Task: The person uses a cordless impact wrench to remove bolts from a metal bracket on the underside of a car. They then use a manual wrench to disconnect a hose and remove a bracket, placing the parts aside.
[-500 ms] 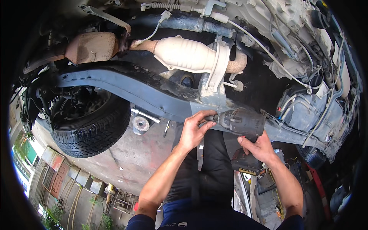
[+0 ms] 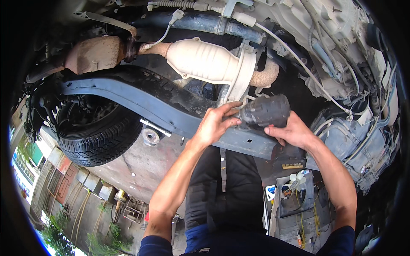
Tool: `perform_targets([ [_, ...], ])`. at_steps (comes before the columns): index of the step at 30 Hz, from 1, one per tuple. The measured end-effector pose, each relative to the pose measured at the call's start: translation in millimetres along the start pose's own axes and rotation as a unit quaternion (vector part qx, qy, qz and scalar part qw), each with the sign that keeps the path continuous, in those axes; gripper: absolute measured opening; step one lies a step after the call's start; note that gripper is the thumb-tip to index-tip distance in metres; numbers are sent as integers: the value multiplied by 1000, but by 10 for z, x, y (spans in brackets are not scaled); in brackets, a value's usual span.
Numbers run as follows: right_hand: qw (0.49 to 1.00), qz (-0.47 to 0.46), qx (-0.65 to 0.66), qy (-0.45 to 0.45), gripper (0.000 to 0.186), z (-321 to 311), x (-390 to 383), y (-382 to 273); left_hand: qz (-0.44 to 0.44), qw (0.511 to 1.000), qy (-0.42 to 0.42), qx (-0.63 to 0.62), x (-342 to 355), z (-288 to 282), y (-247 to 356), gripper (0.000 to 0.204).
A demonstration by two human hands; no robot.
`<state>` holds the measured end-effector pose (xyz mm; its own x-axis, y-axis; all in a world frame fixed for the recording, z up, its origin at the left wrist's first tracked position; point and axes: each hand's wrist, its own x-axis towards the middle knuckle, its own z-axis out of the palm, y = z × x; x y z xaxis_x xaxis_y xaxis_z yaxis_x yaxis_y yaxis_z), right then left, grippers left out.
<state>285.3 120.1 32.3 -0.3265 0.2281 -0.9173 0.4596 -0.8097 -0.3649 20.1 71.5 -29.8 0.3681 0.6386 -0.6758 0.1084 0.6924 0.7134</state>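
A black cordless impact wrench (image 2: 267,111) is held up in front of the blue-grey frame rail of a vehicle's underside. My right hand (image 2: 292,131) wraps its handle, thumb near a small red switch; the battery (image 2: 288,158) shows below the wrist. At the tool's front end, my left hand (image 2: 218,121) has its fingers and thumb closed around the nose. Whether a socket or bolt is between those fingers is hidden. Just beyond the tool are a pale metal bracket (image 2: 243,72) and an exhaust canister (image 2: 203,60).
The frame rail (image 2: 171,115) runs across in front of me. A tyre (image 2: 100,141) stands to the left, near a round metal bushing (image 2: 150,137). Cables and pipes hang overhead. A grey tray (image 2: 294,213) of tools and yellow wires lies lower right.
Both hands and the impact wrench have risen toward the bracket, and the battery has swung rightward. My view has shifted a little; the tray at lower right shows more.
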Motion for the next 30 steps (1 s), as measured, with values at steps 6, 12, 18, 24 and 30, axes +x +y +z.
perform_targets([
  [6, 988, 32, -153, 17, 22, -85, 642, -300, 79, 954, 92, 274, 344, -126, -227, 36],
  [12, 978, 59, -198, -5, 23, -46, 836, -349, 14, 963, 67, 260, 332, -194, -457, 39],
  [18, 962, 76, -264, -6, 22, -53, 927, -398, -42, 976, 95, 190, 505, -218, -619, 36],
  [24, 958, 79, -274, 6, 22, -28, 968, -432, -80, 982, 88, 150, 615, -238, -646, 38],
  [30, 951, 95, -294, 9, 19, -29, 982, -464, -102, 983, 29, 151, 708, -347, -634, 43],
])
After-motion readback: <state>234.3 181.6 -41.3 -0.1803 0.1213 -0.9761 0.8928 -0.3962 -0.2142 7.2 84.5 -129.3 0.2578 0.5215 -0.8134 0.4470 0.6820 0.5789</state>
